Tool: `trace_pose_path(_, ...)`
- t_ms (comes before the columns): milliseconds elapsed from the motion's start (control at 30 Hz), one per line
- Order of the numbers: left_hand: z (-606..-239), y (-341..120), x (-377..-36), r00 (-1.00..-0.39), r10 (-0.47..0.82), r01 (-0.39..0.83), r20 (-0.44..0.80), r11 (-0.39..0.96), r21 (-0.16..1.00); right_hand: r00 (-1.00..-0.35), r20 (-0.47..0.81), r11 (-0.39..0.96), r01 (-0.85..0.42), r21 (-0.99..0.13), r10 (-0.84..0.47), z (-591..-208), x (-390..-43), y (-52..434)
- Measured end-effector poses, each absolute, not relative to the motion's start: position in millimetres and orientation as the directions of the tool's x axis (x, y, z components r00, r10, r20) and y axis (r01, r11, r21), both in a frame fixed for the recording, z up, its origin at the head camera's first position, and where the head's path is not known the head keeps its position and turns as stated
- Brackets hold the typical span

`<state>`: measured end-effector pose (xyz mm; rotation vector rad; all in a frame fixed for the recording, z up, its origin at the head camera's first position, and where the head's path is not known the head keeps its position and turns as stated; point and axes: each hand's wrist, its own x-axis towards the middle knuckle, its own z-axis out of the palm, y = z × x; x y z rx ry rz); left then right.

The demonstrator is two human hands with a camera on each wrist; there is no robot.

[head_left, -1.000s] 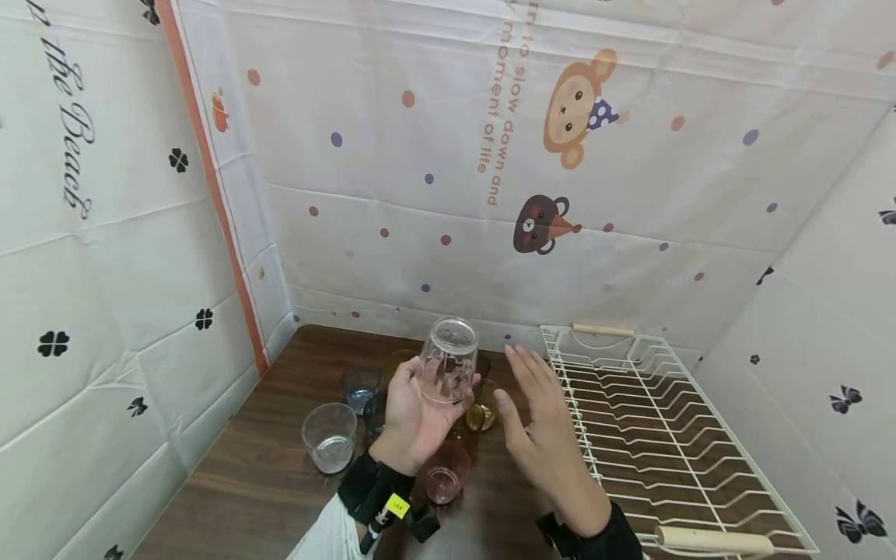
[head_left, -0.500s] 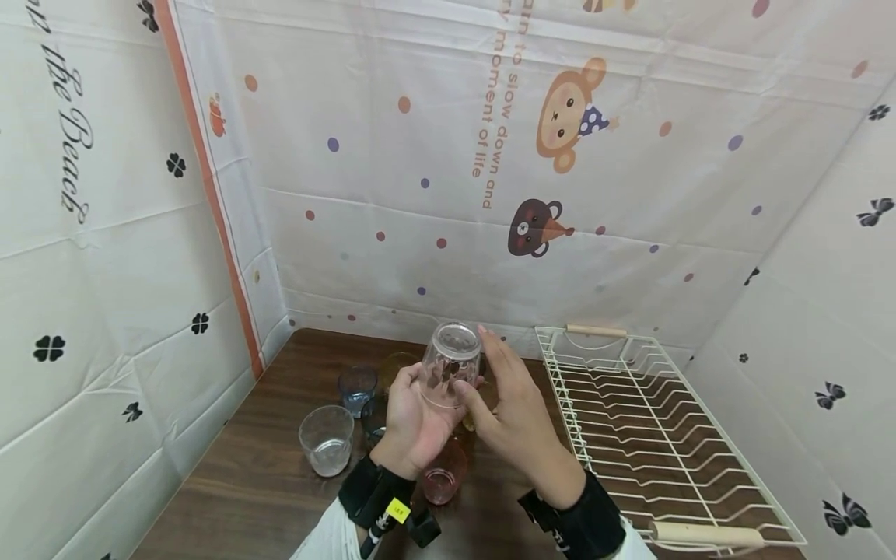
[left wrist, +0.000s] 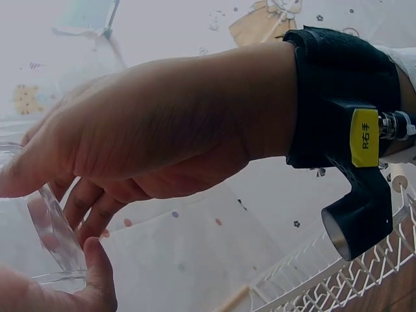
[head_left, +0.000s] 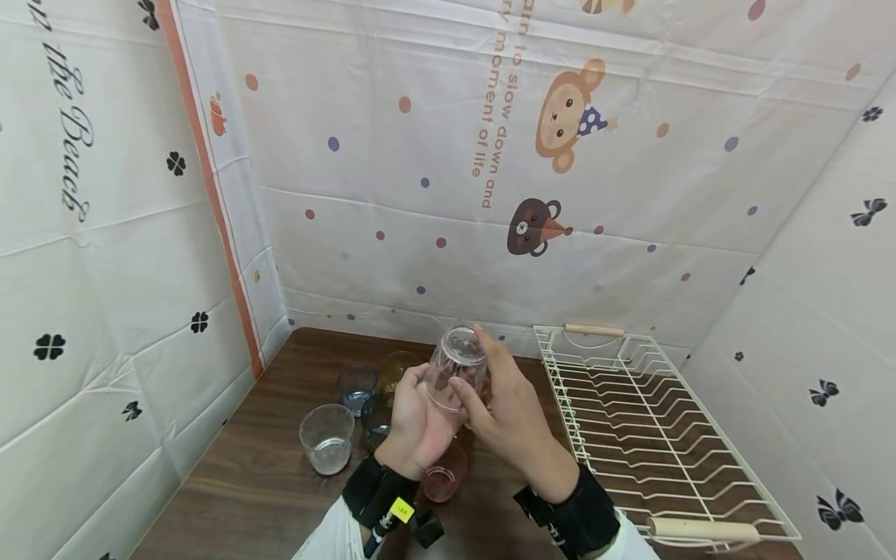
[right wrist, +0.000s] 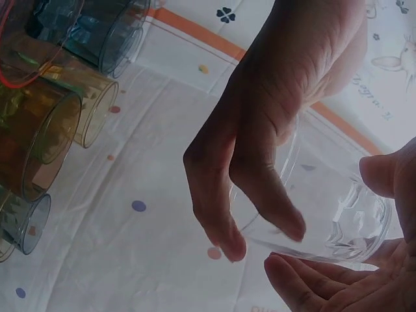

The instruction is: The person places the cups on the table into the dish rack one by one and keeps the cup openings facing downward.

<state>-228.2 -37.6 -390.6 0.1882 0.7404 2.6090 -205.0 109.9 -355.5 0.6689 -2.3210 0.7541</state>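
A clear patterned glass [head_left: 458, 364] is held bottom-up above the table. My left hand [head_left: 428, 393] cups it from below and the left, fingers curled round its lower part. From the right, my right hand [head_left: 477, 372] wraps the same glass, thumb in front and fingers over its upturned base. The right wrist view shows the right hand [right wrist: 260, 214] curled over the glass [right wrist: 331, 214], with the left hand [right wrist: 364, 273] beneath. In the left wrist view the right hand [left wrist: 162, 136] fills the frame above the glass [left wrist: 49, 240].
Under the hands on the brown table [head_left: 266, 490] stand a clear tumbler [head_left: 327, 438], a blue glass [head_left: 358, 386], an amber glass [head_left: 397, 365] and a pink glass [head_left: 441, 476]. A white wire dish rack [head_left: 651, 443] lies to the right. Printed cloth walls enclose the table.
My right hand, open and apart from the glass a second ago, has moved left and closed round it. The left hand keeps its hold; the glass tilts slightly right.
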Motion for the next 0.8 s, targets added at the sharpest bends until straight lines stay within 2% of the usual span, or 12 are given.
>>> trace_pose_path(200,-391,-37,-228,-0.901,0.434,-0.362,0.005,-0.758,0.542,-0.690,0.677,0.701,-0.615,-0.361,-0.256,-352,-203,113)
trace_pose_path(467,-393,-35,-225,-0.896,0.444,-0.375,-0.016,-0.734,0.566,-0.717,0.652,0.705,-0.594,-0.387,-0.246,-351,-201,121)
trace_pose_path(800,-391,-39,-226,-0.882,0.467,-0.385,-0.060,-0.642,0.663,-0.714,0.669,0.741,-0.561,-0.369,-0.207,-349,-202,141)
